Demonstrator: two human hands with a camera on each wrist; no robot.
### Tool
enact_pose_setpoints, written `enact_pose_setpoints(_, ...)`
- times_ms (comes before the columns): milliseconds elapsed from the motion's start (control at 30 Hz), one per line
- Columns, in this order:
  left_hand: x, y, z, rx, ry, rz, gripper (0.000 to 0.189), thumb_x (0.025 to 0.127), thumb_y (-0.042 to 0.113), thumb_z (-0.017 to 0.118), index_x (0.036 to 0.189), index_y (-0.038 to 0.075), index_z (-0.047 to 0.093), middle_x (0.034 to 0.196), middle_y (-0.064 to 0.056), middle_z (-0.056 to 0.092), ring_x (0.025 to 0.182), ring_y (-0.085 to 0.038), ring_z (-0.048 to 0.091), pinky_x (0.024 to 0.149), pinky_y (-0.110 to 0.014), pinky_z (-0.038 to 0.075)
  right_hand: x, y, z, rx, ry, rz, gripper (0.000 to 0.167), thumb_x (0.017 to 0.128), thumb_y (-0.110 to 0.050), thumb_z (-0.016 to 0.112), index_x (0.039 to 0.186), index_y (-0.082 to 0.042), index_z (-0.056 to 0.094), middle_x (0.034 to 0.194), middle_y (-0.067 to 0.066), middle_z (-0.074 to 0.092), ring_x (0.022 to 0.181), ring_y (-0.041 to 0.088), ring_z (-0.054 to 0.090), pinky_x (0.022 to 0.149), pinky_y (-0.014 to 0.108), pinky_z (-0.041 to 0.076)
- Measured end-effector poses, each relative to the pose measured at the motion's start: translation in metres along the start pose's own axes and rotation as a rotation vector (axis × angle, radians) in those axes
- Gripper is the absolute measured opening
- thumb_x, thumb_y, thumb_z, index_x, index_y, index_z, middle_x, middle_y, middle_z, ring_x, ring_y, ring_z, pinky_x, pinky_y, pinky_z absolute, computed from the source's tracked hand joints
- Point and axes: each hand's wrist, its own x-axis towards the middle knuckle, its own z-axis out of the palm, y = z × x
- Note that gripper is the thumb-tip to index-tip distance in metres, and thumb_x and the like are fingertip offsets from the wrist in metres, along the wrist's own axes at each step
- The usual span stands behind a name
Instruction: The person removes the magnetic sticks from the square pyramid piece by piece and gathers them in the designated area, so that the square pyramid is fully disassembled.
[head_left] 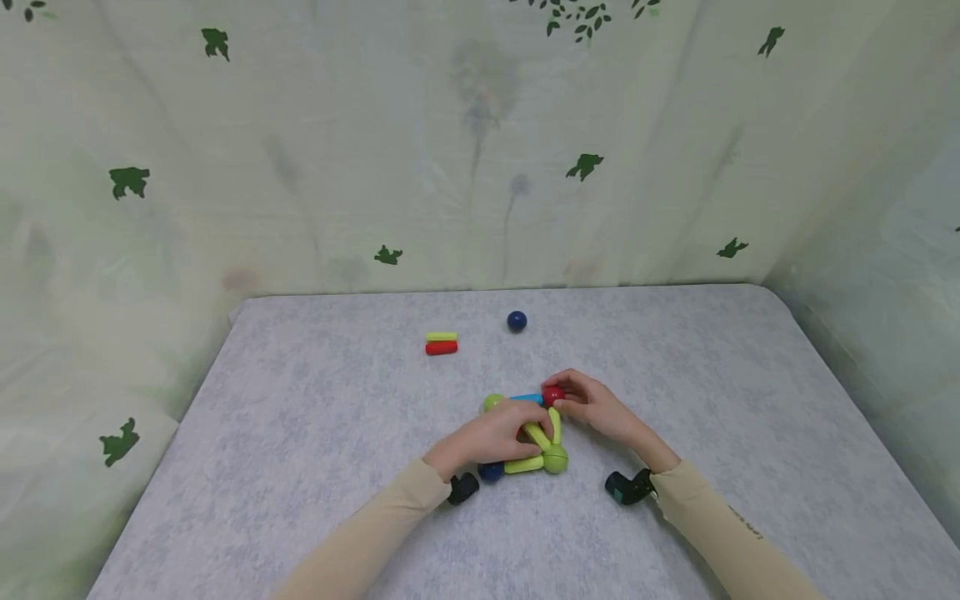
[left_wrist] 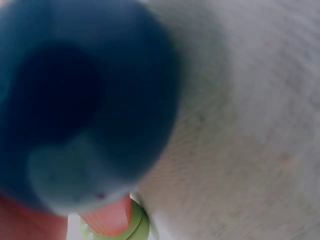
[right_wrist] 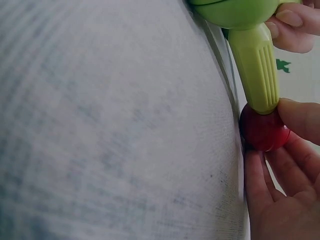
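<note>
A frame of toy rods and balls lies on the table. My right hand (head_left: 596,408) grips its red ball (right_wrist: 262,131), thumb and fingers around it. A blue rod (head_left: 527,399) and a yellow-green rod (right_wrist: 255,70) meet that ball. My left hand (head_left: 498,433) reaches over the frame from the left, its thumb and fingers curled about the diagonal yellow-green rod (head_left: 537,435). Close to its thumb is a green ball (head_left: 555,459), joined by another yellow-green rod (head_left: 523,465) to a dark blue ball (head_left: 491,472). A second green ball (head_left: 492,402) shows behind the left hand.
Farther back on the table (head_left: 337,392) lie a loose dark blue ball (head_left: 517,322), a red rod (head_left: 441,347) and a short yellow-green rod (head_left: 442,337) side by side. A pale patterned curtain (head_left: 315,150) hangs behind the table's far edge.
</note>
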Motion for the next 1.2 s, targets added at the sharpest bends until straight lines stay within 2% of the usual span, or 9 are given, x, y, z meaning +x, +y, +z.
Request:
enact_pose_setpoints(200, 0.001, 0.001, 0.003, 0.030, 0.004, 0.013, 0.013, 0.085, 0.003, 0.069, 0.092, 0.013, 0.063, 0.093, 0.005, 0.058, 0.080, -0.005, 0.051, 0.071, -0.016, 0.045, 0.000, 0.003, -0.001, -0.005, -0.006, -0.014, 0.029, 0.098, -0.012, 0.055, 0.125, -0.003, 0.053, 0.123, 0.013, 0.055, 0.114, 0.028, 0.055, 0.092, 0.037, 0.045)
enact_pose_setpoints(400, 0.002, 0.000, 0.004, 0.079, 0.055, 0.055, 0.019, 0.082, 0.001, 0.069, 0.084, 0.015, 0.057, 0.084, 0.007, 0.051, 0.073, -0.006, 0.046, 0.064, -0.015, 0.040, 0.000, 0.003, 0.000, -0.010, 0.002, -0.015, 0.028, 0.097, -0.010, 0.056, 0.124, -0.003, 0.054, 0.122, 0.013, 0.056, 0.113, 0.028, 0.055, 0.090, 0.033, 0.046)
enact_pose_setpoints(533, 0.001, 0.000, 0.000, 0.051, 0.110, 0.064, 0.020, 0.081, 0.001, 0.071, 0.085, 0.014, 0.056, 0.084, 0.007, 0.052, 0.073, -0.007, 0.047, 0.066, -0.018, 0.041, -0.001, 0.004, 0.001, -0.011, -0.002, -0.017, 0.028, 0.097, -0.010, 0.056, 0.124, -0.004, 0.054, 0.121, 0.012, 0.056, 0.113, 0.027, 0.055, 0.090, 0.033, 0.046)
enact_pose_setpoints(733, -0.007, 0.002, -0.010, -0.092, 0.198, 0.061, 0.019, 0.084, 0.001, 0.071, 0.098, 0.010, 0.061, 0.097, 0.003, 0.061, 0.086, -0.009, 0.054, 0.078, -0.025, 0.049, -0.002, 0.004, 0.002, -0.028, -0.002, -0.054, 0.029, 0.097, -0.009, 0.056, 0.125, -0.001, 0.052, 0.121, 0.013, 0.056, 0.113, 0.027, 0.056, 0.088, 0.032, 0.047)
enact_pose_setpoints(833, -0.013, 0.002, -0.017, -0.096, 0.269, 0.071, 0.020, 0.084, 0.001, 0.072, 0.100, 0.009, 0.063, 0.098, 0.002, 0.063, 0.087, -0.009, 0.056, 0.079, -0.026, 0.049, -0.002, 0.004, 0.002, -0.024, 0.000, -0.045, 0.029, 0.097, -0.009, 0.056, 0.124, -0.001, 0.053, 0.121, 0.014, 0.057, 0.112, 0.028, 0.056, 0.088, 0.031, 0.047)
enact_pose_setpoints(933, -0.019, -0.001, -0.024, -0.044, 0.336, 0.052, 0.020, 0.083, 0.005, 0.074, 0.100, 0.010, 0.063, 0.097, 0.003, 0.063, 0.084, -0.009, 0.056, 0.077, -0.025, 0.049, -0.001, 0.005, 0.002, -0.012, 0.006, -0.016, 0.029, 0.096, -0.010, 0.057, 0.124, -0.001, 0.053, 0.121, 0.014, 0.057, 0.113, 0.028, 0.056, 0.089, 0.031, 0.047)
enact_pose_setpoints(1000, -0.024, -0.004, -0.029, -0.009, 0.373, 0.016, 0.020, 0.084, 0.007, 0.074, 0.100, 0.010, 0.063, 0.096, 0.003, 0.063, 0.083, -0.010, 0.055, 0.076, -0.025, 0.049, 0.000, 0.004, 0.003, -0.017, 0.007, -0.008, 0.030, 0.096, -0.010, 0.057, 0.124, -0.001, 0.053, 0.121, 0.015, 0.056, 0.112, 0.029, 0.055, 0.089, 0.033, 0.047)
enact_pose_setpoints(1200, -0.041, -0.022, -0.043, 0.025, 0.456, -0.129, 0.019, 0.084, 0.003, 0.072, 0.100, 0.011, 0.064, 0.098, 0.004, 0.062, 0.089, -0.010, 0.057, 0.082, -0.029, 0.050, -0.001, 0.004, 0.004, -0.023, 0.018, 0.022, 0.028, 0.096, -0.010, 0.058, 0.123, -0.006, 0.055, 0.122, 0.011, 0.055, 0.111, 0.026, 0.055, 0.091, 0.035, 0.046)
